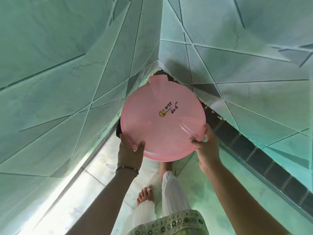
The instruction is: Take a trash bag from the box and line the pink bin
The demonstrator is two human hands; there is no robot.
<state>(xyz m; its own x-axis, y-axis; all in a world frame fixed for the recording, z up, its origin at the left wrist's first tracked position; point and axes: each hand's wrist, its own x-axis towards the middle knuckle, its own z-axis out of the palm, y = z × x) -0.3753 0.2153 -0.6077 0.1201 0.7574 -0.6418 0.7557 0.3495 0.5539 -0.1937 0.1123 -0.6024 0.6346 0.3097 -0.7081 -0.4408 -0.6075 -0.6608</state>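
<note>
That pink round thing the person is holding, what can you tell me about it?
The pink lid is a round, glossy disc that looks like plastic, slightly domed, with raised ribs running toward the rim. Near its middle sits a small gold sticker beside dark handwriting. A tab sticks out at the far edge, chipped on one side. It is held flat-side up in a corner of green tiled walls. The left hand grips its near-left rim, and the right hand grips the near-right rim.

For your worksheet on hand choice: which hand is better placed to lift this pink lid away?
Probably the left hand: its thumb lies over the pink lid's rim, while the right hand holds only the edge.
</note>
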